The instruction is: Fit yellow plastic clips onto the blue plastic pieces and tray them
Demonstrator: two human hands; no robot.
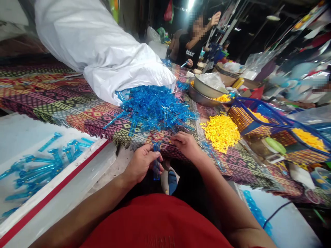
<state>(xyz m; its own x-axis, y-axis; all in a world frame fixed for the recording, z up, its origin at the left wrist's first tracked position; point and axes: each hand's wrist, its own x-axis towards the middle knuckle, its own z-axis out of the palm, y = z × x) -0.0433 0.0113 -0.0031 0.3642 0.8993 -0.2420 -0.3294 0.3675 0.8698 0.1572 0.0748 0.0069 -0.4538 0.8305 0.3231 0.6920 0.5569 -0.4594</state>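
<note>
My left hand [142,164] grips a translucent blue moulded plastic piece [156,163] that hangs down below the table edge. My right hand [184,144] lies at the edge of the patterned woven cloth [77,110], its curled fingertips close to that blue piece. Anything between those fingers is hidden. Just beyond my hands lies a heap of blue plastic runners [157,108], spilling from the mouth of a white sack [103,51]. To the right of my right hand is a pile of small yellow plastic pieces [221,132].
At the left, a white tray [33,196] with a red stripe holds blue runners. Steel bowls [199,93] and blue-rimmed mesh baskets [258,120] with yellow pieces stand at the right. A co-worker in a black shirt [188,48] stands at the far end.
</note>
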